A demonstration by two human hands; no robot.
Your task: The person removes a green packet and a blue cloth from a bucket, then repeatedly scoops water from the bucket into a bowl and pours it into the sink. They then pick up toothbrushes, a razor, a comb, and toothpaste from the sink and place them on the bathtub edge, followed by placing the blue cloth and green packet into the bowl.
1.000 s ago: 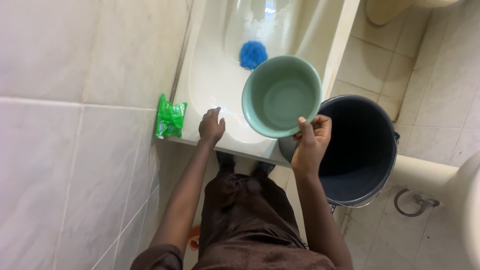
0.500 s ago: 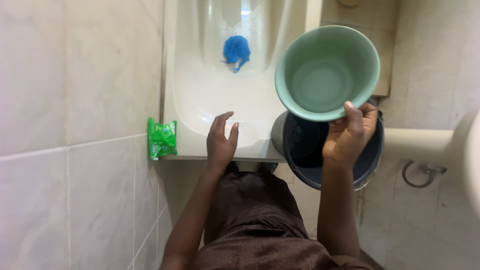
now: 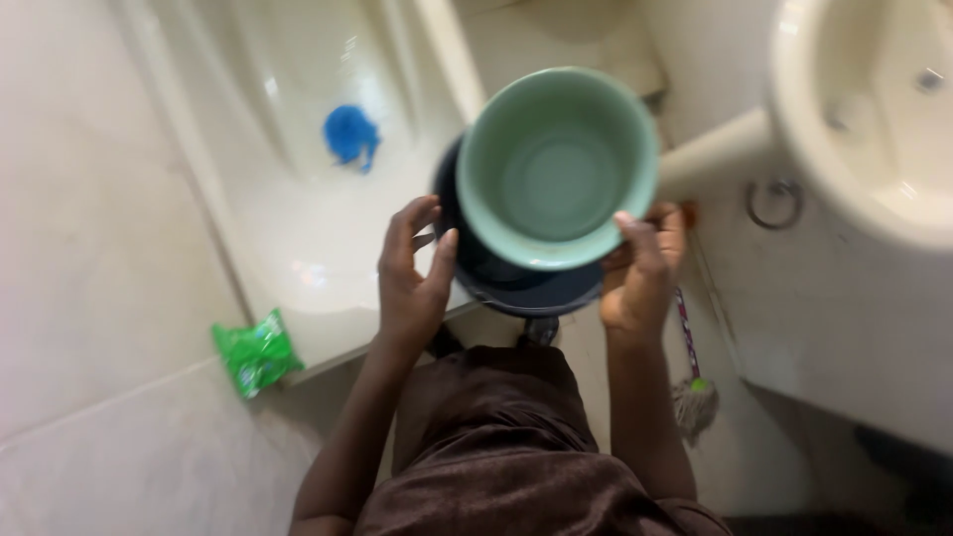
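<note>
My right hand [image 3: 640, 273] grips the near rim of a pale green plastic basin [image 3: 556, 164], held up with its empty inside facing me. Just below the basin sits a dark blue bucket [image 3: 516, 283], mostly hidden by it. My left hand [image 3: 412, 278] hangs beside the basin's left edge with fingers apart, holding nothing, over the corner of the white bathtub [image 3: 288, 248].
A blue scrubber [image 3: 349, 134] lies on the tub floor. On the tub's near rim by the tiled wall sits a green packet [image 3: 255, 352]. At the right is a white washbasin [image 3: 874, 129]. A small mop head [image 3: 695, 402] lies on the floor.
The view has swung right and the washbasin has come into sight. My right hand has brought the green basin over the bucket. My left hand has lifted off the tub rim toward the basin.
</note>
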